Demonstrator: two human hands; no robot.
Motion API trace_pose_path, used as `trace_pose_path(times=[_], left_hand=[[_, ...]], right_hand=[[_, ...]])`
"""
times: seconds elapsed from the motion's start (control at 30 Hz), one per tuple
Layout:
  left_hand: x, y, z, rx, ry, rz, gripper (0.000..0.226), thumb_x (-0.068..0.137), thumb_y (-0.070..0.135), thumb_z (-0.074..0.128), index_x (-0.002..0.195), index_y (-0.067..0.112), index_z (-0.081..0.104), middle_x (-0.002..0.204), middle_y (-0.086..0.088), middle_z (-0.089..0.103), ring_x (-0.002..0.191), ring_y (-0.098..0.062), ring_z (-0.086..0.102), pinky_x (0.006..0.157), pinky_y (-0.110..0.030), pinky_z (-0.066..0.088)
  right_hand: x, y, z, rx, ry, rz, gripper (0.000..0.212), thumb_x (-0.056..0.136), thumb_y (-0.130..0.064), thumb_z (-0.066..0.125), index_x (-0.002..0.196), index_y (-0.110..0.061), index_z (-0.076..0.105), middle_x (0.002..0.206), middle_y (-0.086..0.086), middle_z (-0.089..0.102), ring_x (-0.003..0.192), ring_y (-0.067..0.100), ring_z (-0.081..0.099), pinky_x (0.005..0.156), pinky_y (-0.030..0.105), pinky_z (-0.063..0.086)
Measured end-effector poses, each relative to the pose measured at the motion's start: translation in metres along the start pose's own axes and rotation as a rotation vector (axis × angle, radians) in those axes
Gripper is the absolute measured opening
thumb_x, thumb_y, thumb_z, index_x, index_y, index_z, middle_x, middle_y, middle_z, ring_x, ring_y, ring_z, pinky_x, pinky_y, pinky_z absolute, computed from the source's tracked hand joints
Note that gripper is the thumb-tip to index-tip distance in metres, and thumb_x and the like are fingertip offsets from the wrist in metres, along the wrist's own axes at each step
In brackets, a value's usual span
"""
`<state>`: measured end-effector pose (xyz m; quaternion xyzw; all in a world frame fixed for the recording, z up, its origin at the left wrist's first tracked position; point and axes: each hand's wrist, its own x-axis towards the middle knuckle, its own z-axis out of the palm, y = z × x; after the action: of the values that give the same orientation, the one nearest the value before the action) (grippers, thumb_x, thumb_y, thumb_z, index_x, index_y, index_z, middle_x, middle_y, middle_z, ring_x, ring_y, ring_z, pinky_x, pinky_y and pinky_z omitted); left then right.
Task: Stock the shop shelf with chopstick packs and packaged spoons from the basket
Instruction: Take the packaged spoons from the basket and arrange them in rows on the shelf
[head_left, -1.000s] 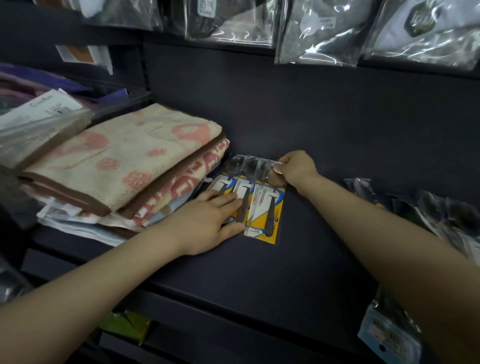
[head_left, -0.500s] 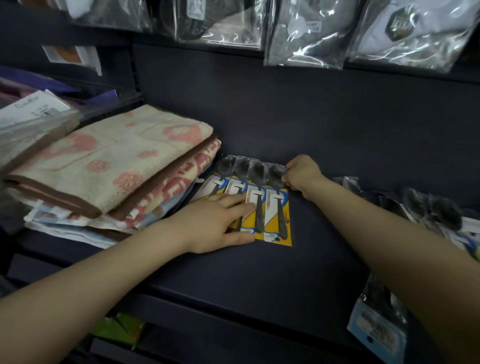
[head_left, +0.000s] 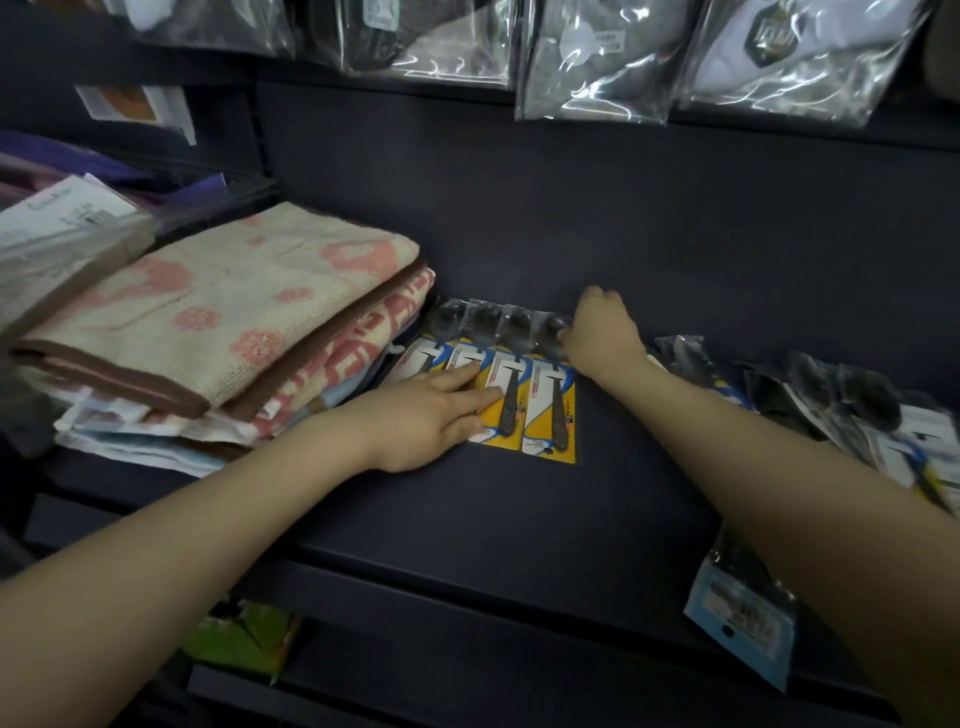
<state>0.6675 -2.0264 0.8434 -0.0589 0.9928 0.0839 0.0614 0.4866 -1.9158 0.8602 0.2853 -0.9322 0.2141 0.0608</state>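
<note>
Several packaged spoons (head_left: 550, 410) lie side by side in a row on the dark shelf (head_left: 519, 509), yellow-and-white cards toward me and spoon bowls toward the back wall. My left hand (head_left: 431, 410) lies flat on the left packs with its fingers stretched out over the cards. My right hand (head_left: 602, 332) is curled at the top right corner of the rightmost pack and pinches its clear plastic by the spoon bowl. No basket or chopstick pack is in view.
A stack of folded towels (head_left: 223, 306) sits right beside the row on the left. More spoon packs (head_left: 831, 400) lie scattered on the shelf to the right. A blue-carded pack (head_left: 743, 613) hangs at the front edge under my right forearm. Bagged goods (head_left: 592, 57) hang overhead.
The spoon packs have turned from a skewed fan into a straight row. My right hand drew their top ends to the right; my left hand stayed pressed on the cards.
</note>
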Motion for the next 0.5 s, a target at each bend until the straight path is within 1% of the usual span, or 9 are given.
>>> trace_pose_path(times=[0.07, 0.13, 0.17, 0.2, 0.23, 0.27, 0.3, 0.33, 0.5], left_hand=[[0.0, 0.0, 0.001, 0.001, 0.001, -0.004, 0.05, 0.097, 0.044, 0.026, 0.144, 0.038, 0.011, 0.157, 0.006, -0.002, 0.145, -0.015, 0.002, 0.118, -0.034, 0.007], [0.0, 0.0, 0.003, 0.01, 0.019, -0.002, 0.05, 0.097, 0.043, 0.025, 0.144, 0.037, 0.011, 0.157, 0.004, -0.001, 0.145, -0.016, 0.003, 0.118, -0.035, 0.008], [0.0, -0.001, 0.004, 0.014, 0.034, 0.002, 0.05, 0.097, 0.042, 0.025, 0.145, 0.036, 0.012, 0.158, 0.003, 0.0, 0.145, -0.016, 0.004, 0.118, -0.034, 0.009], [0.001, -0.001, 0.005, 0.015, 0.048, 0.006, 0.05, 0.097, 0.042, 0.026, 0.145, 0.035, 0.012, 0.158, 0.002, 0.001, 0.145, -0.016, 0.004, 0.118, -0.034, 0.009], [0.001, -0.001, 0.006, 0.016, 0.055, 0.008, 0.05, 0.097, 0.041, 0.026, 0.145, 0.034, 0.013, 0.158, 0.001, 0.001, 0.145, -0.016, 0.005, 0.118, -0.032, 0.009], [0.001, -0.002, 0.006, 0.017, 0.06, 0.009, 0.049, 0.097, 0.04, 0.026, 0.145, 0.033, 0.014, 0.158, 0.001, 0.002, 0.145, -0.016, 0.005, 0.118, -0.031, 0.008], [0.001, -0.002, 0.007, 0.019, 0.062, 0.007, 0.049, 0.098, 0.039, 0.026, 0.145, 0.032, 0.014, 0.158, 0.0, 0.003, 0.145, -0.016, 0.006, 0.118, -0.03, 0.008], [0.002, -0.002, 0.007, 0.022, 0.067, 0.006, 0.049, 0.098, 0.039, 0.025, 0.145, 0.031, 0.014, 0.158, 0.0, 0.003, 0.145, -0.017, 0.006, 0.118, -0.03, 0.008], [0.004, 0.002, 0.005, 0.073, 0.085, -0.016, 0.047, 0.099, 0.034, 0.025, 0.145, 0.029, 0.017, 0.157, -0.003, 0.008, 0.144, -0.023, 0.011, 0.117, -0.035, 0.013]], right_hand=[[-0.02, -0.009, -0.01, -0.103, -0.062, -0.187, 0.041, 0.089, -0.012, 0.054, 0.129, -0.005, 0.043, 0.132, 0.018, 0.043, 0.117, 0.038, 0.05, 0.094, 0.041, 0.044], [-0.041, -0.013, -0.018, -0.154, -0.31, -0.352, 0.049, 0.091, -0.028, 0.054, 0.135, -0.011, 0.04, 0.138, 0.015, 0.043, 0.127, 0.033, 0.043, 0.102, 0.038, 0.038], [-0.051, -0.013, -0.02, -0.168, -0.46, -0.388, 0.058, 0.091, -0.038, 0.053, 0.141, -0.013, 0.034, 0.144, 0.012, 0.038, 0.134, 0.03, 0.035, 0.108, 0.035, 0.032], [-0.059, -0.011, -0.02, -0.184, -0.577, -0.389, 0.07, 0.091, -0.047, 0.049, 0.147, -0.014, 0.024, 0.152, 0.009, 0.028, 0.142, 0.028, 0.024, 0.113, 0.033, 0.023], [-0.065, -0.008, -0.018, -0.206, -0.643, -0.364, 0.08, 0.09, -0.055, 0.044, 0.15, -0.013, 0.01, 0.159, 0.007, 0.012, 0.147, 0.025, 0.009, 0.117, 0.033, 0.014], [-0.07, -0.005, -0.015, -0.24, -0.663, -0.333, 0.087, 0.09, -0.06, 0.038, 0.151, -0.013, -0.002, 0.161, 0.005, -0.004, 0.148, 0.023, -0.004, 0.119, 0.034, 0.006], [-0.073, -0.002, -0.011, -0.271, -0.656, -0.308, 0.089, 0.09, -0.062, 0.034, 0.15, -0.013, -0.009, 0.16, 0.004, -0.014, 0.147, 0.021, -0.012, 0.119, 0.035, 0.001], [-0.074, -0.002, -0.007, -0.289, -0.637, -0.292, 0.089, 0.09, -0.063, 0.03, 0.15, -0.013, -0.012, 0.159, 0.003, -0.019, 0.147, 0.02, -0.015, 0.119, 0.035, -0.002], [-0.074, -0.007, 0.001, -0.287, -0.559, -0.258, 0.08, 0.093, -0.061, 0.022, 0.15, -0.015, -0.01, 0.159, 0.003, -0.018, 0.147, 0.019, -0.015, 0.119, 0.038, -0.006]])
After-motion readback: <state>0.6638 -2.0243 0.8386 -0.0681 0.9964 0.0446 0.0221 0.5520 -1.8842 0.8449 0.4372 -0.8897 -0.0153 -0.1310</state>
